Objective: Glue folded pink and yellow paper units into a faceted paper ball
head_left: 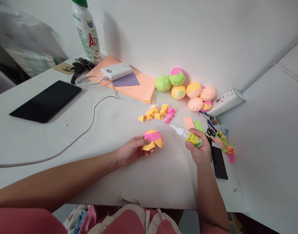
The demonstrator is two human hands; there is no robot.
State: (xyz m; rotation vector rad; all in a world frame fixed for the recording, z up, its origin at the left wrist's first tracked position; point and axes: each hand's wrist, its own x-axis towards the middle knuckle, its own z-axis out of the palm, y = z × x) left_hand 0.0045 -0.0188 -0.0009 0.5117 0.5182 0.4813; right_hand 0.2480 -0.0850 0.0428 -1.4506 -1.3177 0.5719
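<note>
Between the thumb and fingers of my left hand [135, 149] is a partly formed paper shape [153, 137] in pink and orange, with separate flaps along its lower edge. My right hand [199, 148] is wrapped round a small glue bottle [194, 139] with a yellow-green label. Its white nozzle points up and left, apart from the paper shape. Beyond my hands lie small folded orange paper pieces [150, 113] and pink ones [170, 114].
Several finished paper balls [177, 77] sit by the wall beside a white box [226, 101]. Scissors [211, 132], paper scraps and a black case [219, 162] lie right. Left are a tablet [46, 101], cable, power bank [116, 71], paper sheets [141, 90] and bottle [86, 34].
</note>
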